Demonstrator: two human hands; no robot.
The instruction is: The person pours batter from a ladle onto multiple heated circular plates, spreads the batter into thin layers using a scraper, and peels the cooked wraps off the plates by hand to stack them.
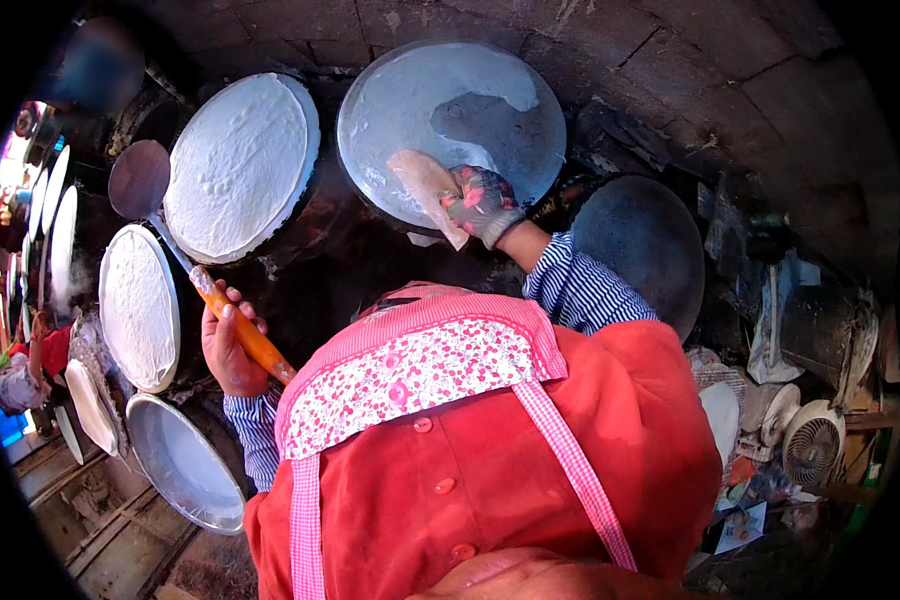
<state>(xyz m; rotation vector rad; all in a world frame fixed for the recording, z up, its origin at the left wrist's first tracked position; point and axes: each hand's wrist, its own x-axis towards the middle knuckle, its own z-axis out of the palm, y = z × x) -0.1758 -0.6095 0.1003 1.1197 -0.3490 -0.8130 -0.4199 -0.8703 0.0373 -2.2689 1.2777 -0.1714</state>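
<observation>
My left hand (233,345), bare, is closed around the orange handle of a ladle (138,180). The ladle's dark round bowl is up and to the left, beside a griddle covered with white batter (245,165). My right hand (482,207), in a grey glove with pink patterning, grips a flat, brownish, curved scraper (425,185). That scraper rests over the near part of a large round griddle (500,125). White batter (390,105) coats this griddle's left and far parts, while a dark patch shows bare at its right and middle.
A bare dark griddle (640,250) lies right of my right arm. Another griddle of white batter (138,305) is at left, above a shallow metal pan (185,465). A brick wall (690,90) rises behind. A fan (815,445) stands far right; another person's hand (35,350) shows far left.
</observation>
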